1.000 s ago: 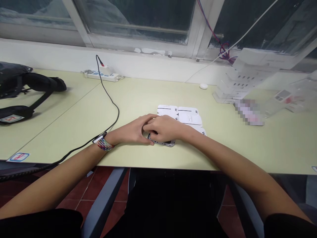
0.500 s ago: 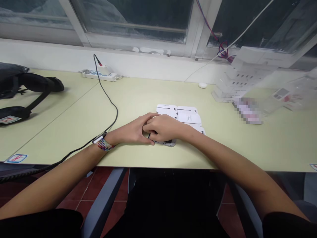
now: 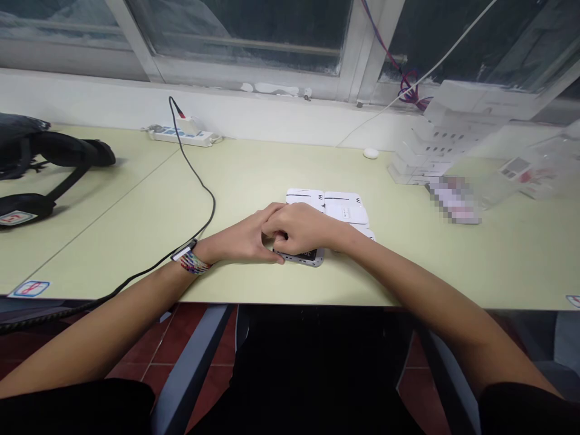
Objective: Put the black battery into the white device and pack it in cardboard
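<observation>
A small white rounded device [image 3: 312,262] with a dark inner face that carries some print lies near the table's front edge, mostly under my hands. My left hand [image 3: 247,234] grips its left side, thumb at the near edge and fingers along the far side. Over the device, my right hand [image 3: 301,228] is closed with its fingers curled down; what its fingertips hold or press is hidden. Just beyond lie several white rounded panels with a black line and a W mark, among them one at the far right [image 3: 343,198]. A smaller white piece [image 3: 353,214] rests on them.
White boxes [image 3: 426,148] are stacked at the back right, beside a pixelated flat item [image 3: 455,202] and a clear bag [image 3: 521,175]. A white oval object [image 3: 371,153] sits near the wall. A black cable [image 3: 199,176] runs from the power strip [image 3: 183,138]. Black straps [image 3: 58,175] lie left.
My right hand has shifted slightly, with its fingers curled a little differently, and more of the device's dark printed face shows. My left hand stays almost in place.
</observation>
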### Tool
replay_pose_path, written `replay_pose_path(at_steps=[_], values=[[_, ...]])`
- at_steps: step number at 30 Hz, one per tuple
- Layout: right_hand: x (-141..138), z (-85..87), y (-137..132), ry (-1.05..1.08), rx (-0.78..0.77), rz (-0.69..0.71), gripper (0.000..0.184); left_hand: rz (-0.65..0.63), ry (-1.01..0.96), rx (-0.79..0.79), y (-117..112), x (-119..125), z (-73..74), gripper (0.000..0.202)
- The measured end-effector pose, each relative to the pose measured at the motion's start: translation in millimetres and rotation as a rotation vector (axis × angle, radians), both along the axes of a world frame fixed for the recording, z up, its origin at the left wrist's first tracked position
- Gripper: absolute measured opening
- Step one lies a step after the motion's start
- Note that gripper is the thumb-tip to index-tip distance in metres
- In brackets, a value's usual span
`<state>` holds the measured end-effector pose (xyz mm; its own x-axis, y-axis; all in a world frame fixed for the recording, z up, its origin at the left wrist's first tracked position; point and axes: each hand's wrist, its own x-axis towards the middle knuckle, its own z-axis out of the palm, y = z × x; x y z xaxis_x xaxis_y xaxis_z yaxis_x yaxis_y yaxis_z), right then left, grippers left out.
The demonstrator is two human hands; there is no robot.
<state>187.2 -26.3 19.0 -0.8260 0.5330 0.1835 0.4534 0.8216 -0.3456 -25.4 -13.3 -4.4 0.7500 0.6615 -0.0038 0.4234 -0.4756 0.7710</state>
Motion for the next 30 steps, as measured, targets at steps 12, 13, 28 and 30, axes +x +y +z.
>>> replay_pose_path(at_steps=[12,13,28,30], values=[[37.7,40.3,-34.9,-0.063,0.113,-0.105,0.017,-0.039,-0.020,0.110,-0.5,2.7,1.9,0.087],[42.8,41.9,-38.9,-0.074,0.099,-0.136,0.017,-0.041,-0.015,0.104,-0.8,2.3,2.0,0.088],[133.6,-2.4,-59.9,0.205,-0.075,-0.394,0.044,-0.032,0.078,0.202,1.4,-4.4,-4.4,0.086],[139.4,-9.6,-57.3,0.214,-0.054,-0.388,0.046,-0.038,0.077,0.205,1.6,-4.7,-5.2,0.081]])
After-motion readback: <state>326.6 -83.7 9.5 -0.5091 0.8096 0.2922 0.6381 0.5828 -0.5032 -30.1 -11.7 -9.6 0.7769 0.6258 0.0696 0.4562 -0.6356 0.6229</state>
